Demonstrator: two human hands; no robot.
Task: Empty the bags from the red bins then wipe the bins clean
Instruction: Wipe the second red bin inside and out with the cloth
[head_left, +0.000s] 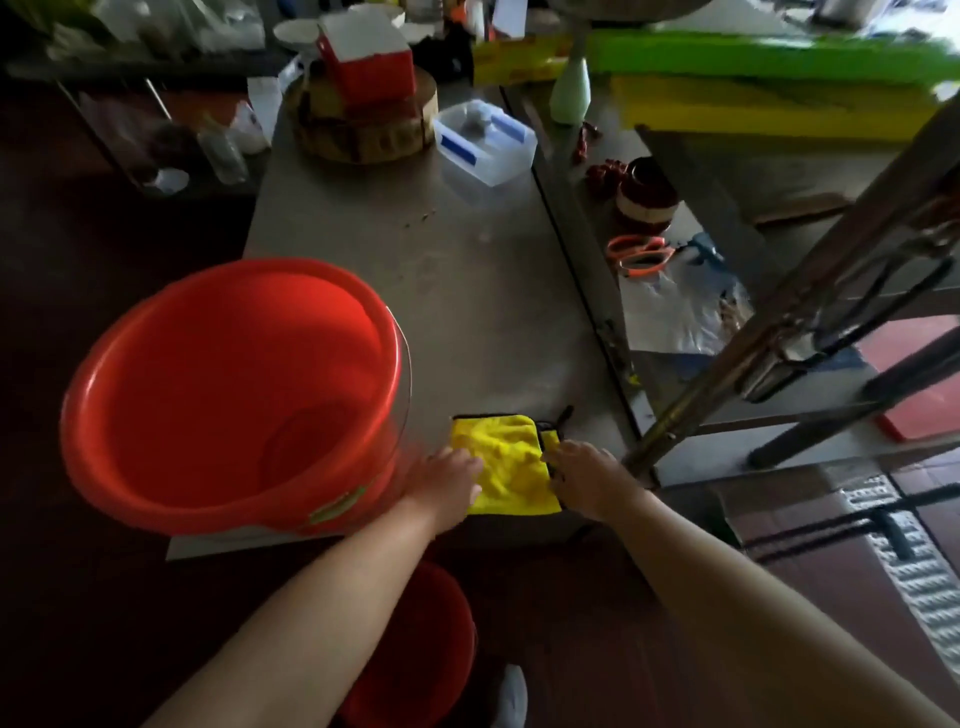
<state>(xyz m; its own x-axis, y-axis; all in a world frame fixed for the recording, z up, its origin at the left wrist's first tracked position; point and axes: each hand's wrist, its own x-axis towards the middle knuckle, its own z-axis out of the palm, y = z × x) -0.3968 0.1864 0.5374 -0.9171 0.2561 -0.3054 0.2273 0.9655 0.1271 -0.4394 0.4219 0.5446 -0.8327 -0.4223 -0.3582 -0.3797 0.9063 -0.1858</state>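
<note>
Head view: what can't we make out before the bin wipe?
- Red bin on the table: head view, blur and dim light hide any dirt inside.
- Second red bin on the floor: head view, dark, cut off by the table edge and left forearm; contents unknown.
- Left hand and right hand on the yellow cloth: head view, fingers partly hidden by the hands' backs; pinching or resting, cannot tell.
</note>
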